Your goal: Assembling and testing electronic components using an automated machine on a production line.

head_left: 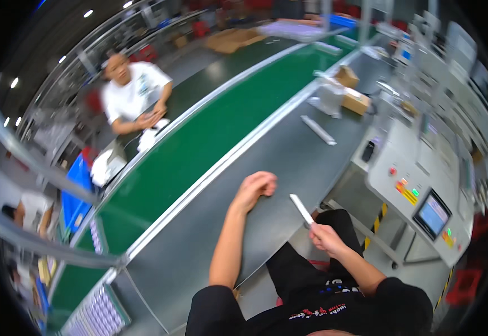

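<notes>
My right hand (pixel 327 238) grips one end of a slim white bar (pixel 301 209) near the front edge of the grey work table (pixel 199 224). The bar's free end points away from me, over the tabletop. My left hand (pixel 257 190) is at the middle of the table with its fingers curled in. Nothing shows in that hand, and the bar lies apart from it, to its right. Farther up the table lies another long white piece (pixel 318 130), out of reach of both hands' present positions.
A green conveyor belt (pixel 227 112) runs beyond the table, with a person in white (pixel 140 89) across it. Opened cardboard boxes (pixel 356 101) stand at the far right end. A control panel with a screen (pixel 432 214) is at right. A tray of small parts (pixel 95 313) sits lower left.
</notes>
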Demonstrator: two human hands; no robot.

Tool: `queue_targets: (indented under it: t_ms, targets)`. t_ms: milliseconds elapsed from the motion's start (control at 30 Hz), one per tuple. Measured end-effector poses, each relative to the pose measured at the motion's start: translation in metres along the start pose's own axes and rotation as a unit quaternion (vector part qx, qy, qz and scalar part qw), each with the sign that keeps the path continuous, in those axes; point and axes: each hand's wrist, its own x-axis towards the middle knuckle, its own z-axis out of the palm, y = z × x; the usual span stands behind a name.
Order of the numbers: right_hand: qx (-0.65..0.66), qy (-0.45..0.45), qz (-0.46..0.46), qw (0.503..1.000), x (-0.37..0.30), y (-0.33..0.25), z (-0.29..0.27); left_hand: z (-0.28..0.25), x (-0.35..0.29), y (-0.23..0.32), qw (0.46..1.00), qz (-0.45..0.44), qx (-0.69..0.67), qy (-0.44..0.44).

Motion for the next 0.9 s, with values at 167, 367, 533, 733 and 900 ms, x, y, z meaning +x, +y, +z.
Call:
queue_targets:
  t_ms: [167, 367, 533, 733, 900]
  targets:
    - [-0.035, 0.010, -0.037, 0.999, 0.010, -0.038, 0.006, 0.015, 0.018, -0.003, 1.000, -0.010, -0.001, 0.001]
    - [-0.151, -0.127, -0.138, 0.971, 0.107, -0.086, 0.083, -0.030, -0.012, 0.022, 0.994, 0.052, -0.005, 0.097]
    - [-0.262, -0.252, -0.145, 0.920, 0.181, -0.109, 0.125, -0.065, -0.024, 0.046, 0.961, 0.102, -0.035, 0.255]
    - [-0.262, -0.323, -0.115, 0.902, 0.213, -0.102, 0.152, -0.095, -0.045, 0.045, 0.954, 0.088, 0.050, 0.281]
    - [-0.263, -0.336, -0.152, 0.892, 0.216, -0.102, 0.146, -0.094, -0.046, 0.044, 0.962, 0.079, 0.056, 0.255]
